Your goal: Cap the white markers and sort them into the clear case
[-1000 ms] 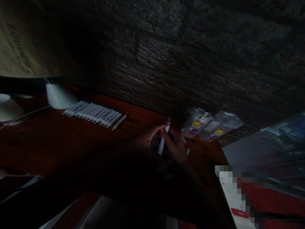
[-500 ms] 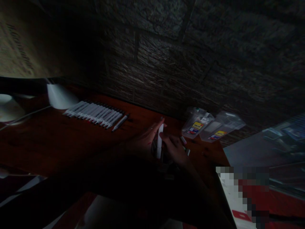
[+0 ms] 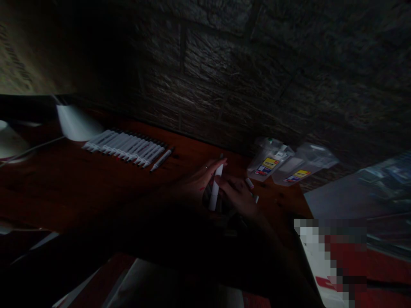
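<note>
A white marker slants upright between my two hands above the wooden table. My right hand grips it, the thumb pressed along its side. On the marker's other side is my left hand, its fingers straight and close to the barrel, with a ring and red marks showing. Dark shapes below the hands are too dim to name. Two pale marker ends poke out beyond my right hand. To the left lies a row of several white markers, and one single marker sits slightly apart from it.
Two clear plastic cases with yellow-and-blue labels stand by the stone wall. A lamp with a white base and a cord is at the left. A white-and-red object, partly pixelated, lies beyond the table's right edge.
The camera view has shifted slightly. The white marker stays between my hands, tilted a little more, and my hands keep nearly the same pose.
</note>
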Demonstrator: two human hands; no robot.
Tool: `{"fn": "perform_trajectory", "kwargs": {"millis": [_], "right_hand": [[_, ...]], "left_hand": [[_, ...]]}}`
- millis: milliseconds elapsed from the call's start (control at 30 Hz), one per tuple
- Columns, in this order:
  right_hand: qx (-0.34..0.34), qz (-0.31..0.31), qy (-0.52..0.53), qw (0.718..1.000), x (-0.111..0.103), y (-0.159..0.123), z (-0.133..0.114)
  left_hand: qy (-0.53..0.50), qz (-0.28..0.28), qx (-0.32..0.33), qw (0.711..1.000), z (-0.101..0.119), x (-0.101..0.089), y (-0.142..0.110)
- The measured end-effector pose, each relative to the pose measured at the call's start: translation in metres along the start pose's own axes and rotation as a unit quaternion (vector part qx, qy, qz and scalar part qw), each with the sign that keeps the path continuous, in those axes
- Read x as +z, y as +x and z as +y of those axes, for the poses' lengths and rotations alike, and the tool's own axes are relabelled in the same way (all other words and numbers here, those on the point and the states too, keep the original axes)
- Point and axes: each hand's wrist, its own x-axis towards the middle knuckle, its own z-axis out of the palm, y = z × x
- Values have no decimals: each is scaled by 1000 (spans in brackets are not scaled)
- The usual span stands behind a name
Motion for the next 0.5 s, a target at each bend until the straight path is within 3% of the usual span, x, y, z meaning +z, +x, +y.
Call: {"fn": "perform_trajectory", "kwargs": {"millis": [200,500], "right_hand": [[0,-35,27,999,0,0,4],[10,-35,51,998,3,-4,-4]], "left_hand": [[5,-5,-35,999,7,-2,-2],[9,-20,-36,999,13,-10,0]]}}
